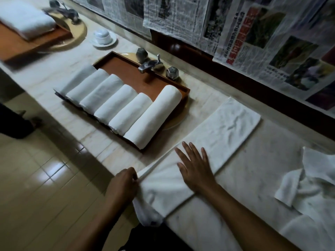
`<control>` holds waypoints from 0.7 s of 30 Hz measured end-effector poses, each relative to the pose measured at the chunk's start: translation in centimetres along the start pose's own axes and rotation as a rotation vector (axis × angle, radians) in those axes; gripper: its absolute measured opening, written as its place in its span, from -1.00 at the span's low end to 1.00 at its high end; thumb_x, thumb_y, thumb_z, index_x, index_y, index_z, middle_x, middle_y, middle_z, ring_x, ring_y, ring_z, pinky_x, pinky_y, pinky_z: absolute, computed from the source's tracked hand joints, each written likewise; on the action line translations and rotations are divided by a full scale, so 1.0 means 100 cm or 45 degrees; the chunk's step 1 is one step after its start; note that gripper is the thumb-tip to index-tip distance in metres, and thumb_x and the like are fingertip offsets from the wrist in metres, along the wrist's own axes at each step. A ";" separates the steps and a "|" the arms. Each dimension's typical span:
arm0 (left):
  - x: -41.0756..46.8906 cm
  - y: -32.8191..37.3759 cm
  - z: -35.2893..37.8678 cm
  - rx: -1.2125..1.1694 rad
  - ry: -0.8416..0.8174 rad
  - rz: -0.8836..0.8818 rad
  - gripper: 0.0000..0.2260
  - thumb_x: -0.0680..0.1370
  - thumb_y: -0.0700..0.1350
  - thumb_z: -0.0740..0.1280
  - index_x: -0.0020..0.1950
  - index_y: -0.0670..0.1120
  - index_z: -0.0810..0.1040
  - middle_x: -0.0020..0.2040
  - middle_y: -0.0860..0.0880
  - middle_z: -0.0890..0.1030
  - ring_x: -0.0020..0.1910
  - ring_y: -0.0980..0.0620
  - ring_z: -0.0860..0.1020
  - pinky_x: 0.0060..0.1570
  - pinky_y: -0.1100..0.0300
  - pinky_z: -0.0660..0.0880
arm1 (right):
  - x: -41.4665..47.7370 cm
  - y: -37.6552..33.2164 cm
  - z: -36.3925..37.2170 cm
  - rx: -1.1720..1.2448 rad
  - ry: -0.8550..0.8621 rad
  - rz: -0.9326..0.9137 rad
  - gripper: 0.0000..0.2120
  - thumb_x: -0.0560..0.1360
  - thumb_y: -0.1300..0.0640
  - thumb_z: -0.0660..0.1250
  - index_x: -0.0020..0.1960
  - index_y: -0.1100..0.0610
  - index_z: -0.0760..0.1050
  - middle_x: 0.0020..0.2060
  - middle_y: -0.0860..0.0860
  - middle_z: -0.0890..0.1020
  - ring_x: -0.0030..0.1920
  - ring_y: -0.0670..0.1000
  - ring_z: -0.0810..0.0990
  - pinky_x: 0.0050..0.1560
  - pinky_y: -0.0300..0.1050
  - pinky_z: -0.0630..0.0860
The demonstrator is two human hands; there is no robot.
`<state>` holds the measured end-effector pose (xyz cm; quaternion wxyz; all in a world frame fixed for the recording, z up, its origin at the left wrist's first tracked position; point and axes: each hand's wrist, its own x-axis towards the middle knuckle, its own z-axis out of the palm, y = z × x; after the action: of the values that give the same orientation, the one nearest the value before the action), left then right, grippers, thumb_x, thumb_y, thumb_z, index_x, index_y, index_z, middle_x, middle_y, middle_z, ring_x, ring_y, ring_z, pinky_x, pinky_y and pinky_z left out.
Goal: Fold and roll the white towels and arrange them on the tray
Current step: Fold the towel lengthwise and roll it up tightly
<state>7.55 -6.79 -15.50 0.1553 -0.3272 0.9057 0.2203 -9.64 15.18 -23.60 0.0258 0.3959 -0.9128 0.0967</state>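
The left hand (pixel 125 182) is pinching the near edge of the towel (pixel 226 124); the right hand (pixel 196 171) is lying flat on it, fingers spread.

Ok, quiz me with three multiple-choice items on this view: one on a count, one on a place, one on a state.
1. How many rolled towels lie on the tray?
A. four
B. six
C. eight

2. Where are the crumpled towels?
A. on the tray
B. in a basket
C. on the counter, right of the flat towel

3. What is the right hand doing?
A. resting flat on the flat towel
B. gripping a roll
C. raised in the air

Answers:
1 B: six rolls lie side by side.
2 C: the heap sits at the counter's right end.
3 A: its fingers lie straight on the cloth, while the left hand pinches the near edge.
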 end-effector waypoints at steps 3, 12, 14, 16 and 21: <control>-0.018 -0.027 0.002 -0.157 0.030 -0.093 -0.86 0.55 -0.12 0.40 -0.18 0.04 0.51 -0.22 0.08 0.57 -0.27 0.09 0.49 -0.37 0.27 0.32 | -0.002 -0.001 0.000 0.005 0.028 -0.004 -0.46 0.65 -0.12 0.17 0.62 -0.11 0.24 0.64 -0.03 0.18 0.63 0.05 0.16 0.57 0.27 0.09; -0.031 -0.023 0.004 -1.112 -0.026 -0.348 -0.78 0.57 -0.31 0.19 -0.16 -0.06 0.55 -0.35 -0.05 0.53 -0.41 -0.03 0.44 -0.47 0.20 0.30 | 0.000 -0.002 -0.002 0.011 -0.001 -0.010 -0.47 0.66 -0.12 0.13 0.62 -0.12 0.23 0.64 -0.04 0.17 0.63 0.04 0.15 0.58 0.25 0.07; -0.033 -0.023 0.008 -0.806 0.063 -0.207 -0.87 0.60 -0.12 0.30 -0.14 -0.02 0.56 -0.27 0.01 0.61 -0.29 -0.02 0.54 -0.33 0.12 0.39 | 0.000 -0.003 -0.001 0.014 0.011 -0.018 -0.48 0.66 -0.12 0.14 0.61 -0.12 0.25 0.64 -0.04 0.18 0.63 0.04 0.16 0.58 0.25 0.08; -0.032 -0.022 0.012 -0.739 0.157 -0.119 -0.88 0.56 -0.02 0.41 -0.14 0.01 0.55 -0.27 0.03 0.64 -0.26 0.04 0.59 -0.29 0.16 0.44 | 0.000 -0.003 -0.001 0.010 0.011 -0.023 -0.48 0.66 -0.12 0.13 0.61 -0.12 0.25 0.64 -0.04 0.18 0.63 0.04 0.16 0.57 0.26 0.08; -0.024 -0.030 0.023 -0.689 0.238 -0.178 -0.83 0.52 0.02 0.48 -0.17 0.02 0.53 -0.30 0.02 0.62 -0.27 0.08 0.58 -0.30 0.16 0.46 | -0.001 -0.002 -0.001 0.020 0.029 -0.003 -0.48 0.65 -0.13 0.11 0.60 -0.12 0.27 0.63 -0.04 0.21 0.62 0.05 0.19 0.57 0.26 0.10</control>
<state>11.57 -6.43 -17.35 -0.0071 -0.4373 0.7996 0.4116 -9.43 15.13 -23.49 0.0331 0.3960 -0.9113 0.1083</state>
